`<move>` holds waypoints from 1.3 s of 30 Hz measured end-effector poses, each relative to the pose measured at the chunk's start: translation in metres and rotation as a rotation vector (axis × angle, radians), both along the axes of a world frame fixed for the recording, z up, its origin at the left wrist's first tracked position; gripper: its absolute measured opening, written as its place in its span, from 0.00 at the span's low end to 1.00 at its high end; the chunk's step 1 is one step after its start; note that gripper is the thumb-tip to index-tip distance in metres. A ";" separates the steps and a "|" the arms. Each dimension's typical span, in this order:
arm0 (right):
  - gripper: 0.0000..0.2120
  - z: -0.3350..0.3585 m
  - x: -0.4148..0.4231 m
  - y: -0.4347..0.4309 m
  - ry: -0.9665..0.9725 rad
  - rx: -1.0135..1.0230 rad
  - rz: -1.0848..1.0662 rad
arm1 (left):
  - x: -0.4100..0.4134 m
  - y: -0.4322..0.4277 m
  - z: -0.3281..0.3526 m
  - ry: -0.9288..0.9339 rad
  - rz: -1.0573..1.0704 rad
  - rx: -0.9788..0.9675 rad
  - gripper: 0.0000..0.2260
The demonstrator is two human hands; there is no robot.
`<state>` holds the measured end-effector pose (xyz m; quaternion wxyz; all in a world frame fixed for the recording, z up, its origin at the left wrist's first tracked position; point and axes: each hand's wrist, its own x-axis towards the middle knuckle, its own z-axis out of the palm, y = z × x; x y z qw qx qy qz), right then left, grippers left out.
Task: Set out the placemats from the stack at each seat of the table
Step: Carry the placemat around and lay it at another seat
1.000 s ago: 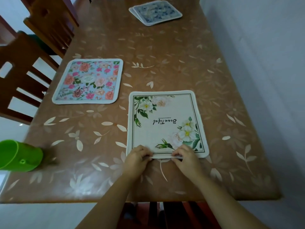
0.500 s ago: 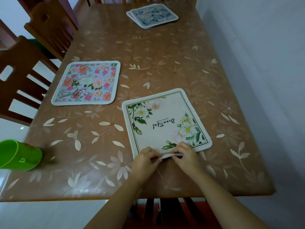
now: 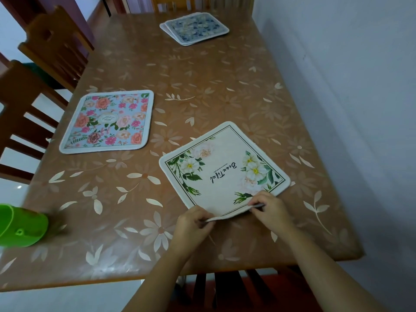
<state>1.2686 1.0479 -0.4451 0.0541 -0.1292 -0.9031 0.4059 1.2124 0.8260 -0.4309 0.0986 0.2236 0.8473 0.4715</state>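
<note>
In the head view, a white placemat [image 3: 225, 174] printed with flowers and a line of script is seen lying askew on the table [image 3: 225, 86], with one corner pointing away from the person. Its near edge is raised a little off the table and is pinched in two places, by the thumb and curled fingers of the left hand [image 3: 191, 226] and by those of the right hand [image 3: 270, 208]. A pink flowered placemat [image 3: 108, 122] is laid flat to the left of the white placemat, before a chair [image 3: 27, 113]. The stack [image 3: 194, 28] of blue mats is left well beyond the white placemat, at the far end. A green cup [image 3: 22, 226], blurred, is seen well to the left of it. The squaring of this mat appears unfinished. If the edge is pulled unevenly, the mat may be left crooked. Because the edge looks thin and soft, it may slip from the pinch or be folded under.
</note>
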 end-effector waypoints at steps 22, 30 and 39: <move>0.06 0.026 0.037 0.014 -0.138 -0.080 -0.042 | -0.012 0.021 -0.024 0.032 -0.167 -0.123 0.06; 0.03 0.035 0.040 0.010 -0.130 0.184 0.092 | -0.007 0.038 -0.018 0.075 -0.167 -0.153 0.02; 0.09 0.010 0.019 -0.023 -0.207 0.290 0.130 | 0.000 0.069 -0.014 0.105 -0.243 -0.152 0.02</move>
